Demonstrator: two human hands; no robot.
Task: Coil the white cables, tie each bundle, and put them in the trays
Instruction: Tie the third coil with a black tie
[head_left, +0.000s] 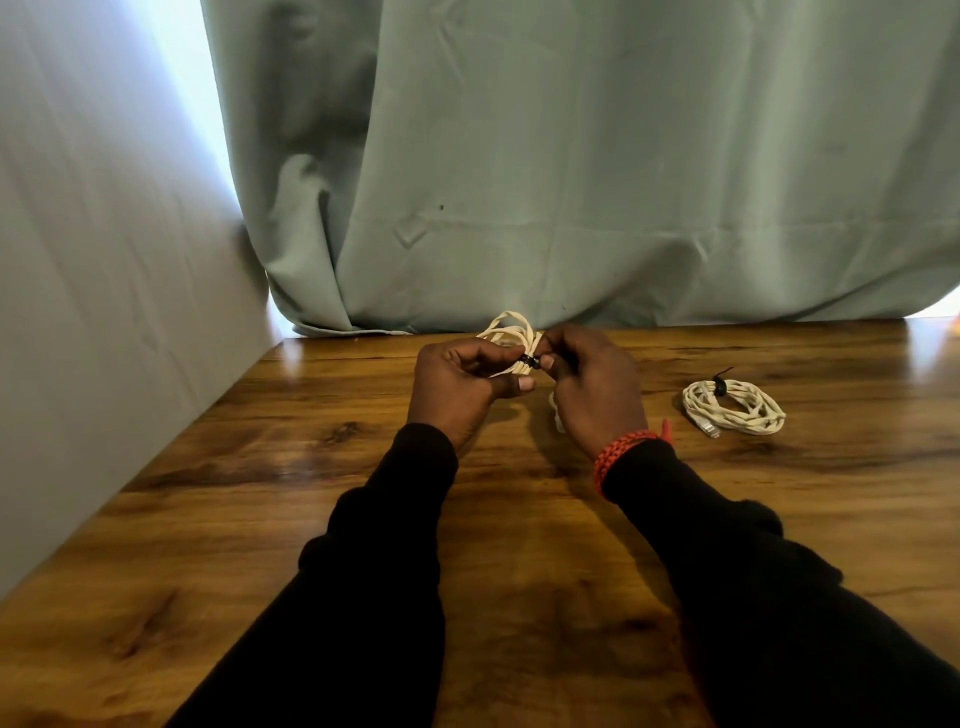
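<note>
- Your left hand (462, 382) grips the soft, springy white coil (506, 338); hold it at the crossing.
- Your right hand (592, 384) pinches the black tie (530, 361).

Colours and patterns. Table (260, 493): glossy brown wood grain with dark streaks and knots. Held coil (511, 332), at 12 o'clock: cream-white, bound by a black tie (530, 361). Second coil (732, 406), at 3 o'clock: cream-white, with its own black tie (720, 386). Sleeves (384, 545): plain black. Bracelet (621, 449): braided red-orange. Curtain (571, 156): plain pale sage green. Wall (104, 260): pale grey.
</note>
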